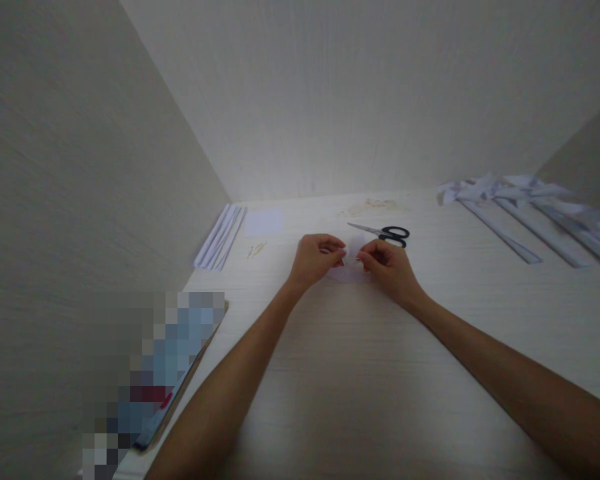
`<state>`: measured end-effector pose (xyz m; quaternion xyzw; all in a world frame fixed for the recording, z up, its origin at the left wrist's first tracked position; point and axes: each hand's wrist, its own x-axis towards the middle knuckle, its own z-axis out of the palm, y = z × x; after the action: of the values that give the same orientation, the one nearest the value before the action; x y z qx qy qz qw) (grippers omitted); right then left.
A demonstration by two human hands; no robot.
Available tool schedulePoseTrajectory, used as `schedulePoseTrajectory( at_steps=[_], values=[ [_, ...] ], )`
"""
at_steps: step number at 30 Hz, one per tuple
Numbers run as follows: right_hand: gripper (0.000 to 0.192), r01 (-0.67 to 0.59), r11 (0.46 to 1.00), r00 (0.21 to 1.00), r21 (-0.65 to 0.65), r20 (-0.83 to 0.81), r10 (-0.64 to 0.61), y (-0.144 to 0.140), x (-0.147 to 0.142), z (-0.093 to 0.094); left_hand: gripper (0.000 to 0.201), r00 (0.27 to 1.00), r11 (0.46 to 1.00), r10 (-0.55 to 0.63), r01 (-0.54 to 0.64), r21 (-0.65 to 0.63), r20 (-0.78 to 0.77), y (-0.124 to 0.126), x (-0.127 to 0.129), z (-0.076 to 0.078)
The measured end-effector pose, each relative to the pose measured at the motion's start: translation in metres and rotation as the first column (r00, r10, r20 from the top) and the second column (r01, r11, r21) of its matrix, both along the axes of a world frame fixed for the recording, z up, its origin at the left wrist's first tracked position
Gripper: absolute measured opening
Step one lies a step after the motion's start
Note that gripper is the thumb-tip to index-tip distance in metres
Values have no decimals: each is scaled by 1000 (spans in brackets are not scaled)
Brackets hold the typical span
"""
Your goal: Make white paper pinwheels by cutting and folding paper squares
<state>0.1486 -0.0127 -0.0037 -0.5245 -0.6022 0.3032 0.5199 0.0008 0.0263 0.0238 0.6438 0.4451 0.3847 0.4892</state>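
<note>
On the left, the left hand [314, 259] has its fingertips pinched together, the white paper [351, 274] lies between both hands, neither clearly nearer, and the right hand [391, 268] pinches likewise, whatever either grips too small to tell.

no readable text, numbers or brand marks. pixelated bluish object [180, 360], nearer the body than the left hand [320, 259]: too blocky, it seems, for any print. scissors [382, 233] just beyond the right hand [387, 267]: no marking legible.
</note>
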Motion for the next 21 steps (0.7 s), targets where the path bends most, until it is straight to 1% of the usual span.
schedulePoseTrajectory(
  at_steps=[8,13,21],
  values=[
    [12,26,999,997,21,72,-28,0,0,0,9,999,999,22,-21,30,-33,0,1,-2],
    [12,10,1000,997,10,78,-11,0,-1,1,8,999,999,23,-22,30,-36,0,2,-3],
    [12,10,1000,994,10,109,-11,-1,-2,1,7,999,999,37,-36,-28,13,-2,4,-2]
  ],
)
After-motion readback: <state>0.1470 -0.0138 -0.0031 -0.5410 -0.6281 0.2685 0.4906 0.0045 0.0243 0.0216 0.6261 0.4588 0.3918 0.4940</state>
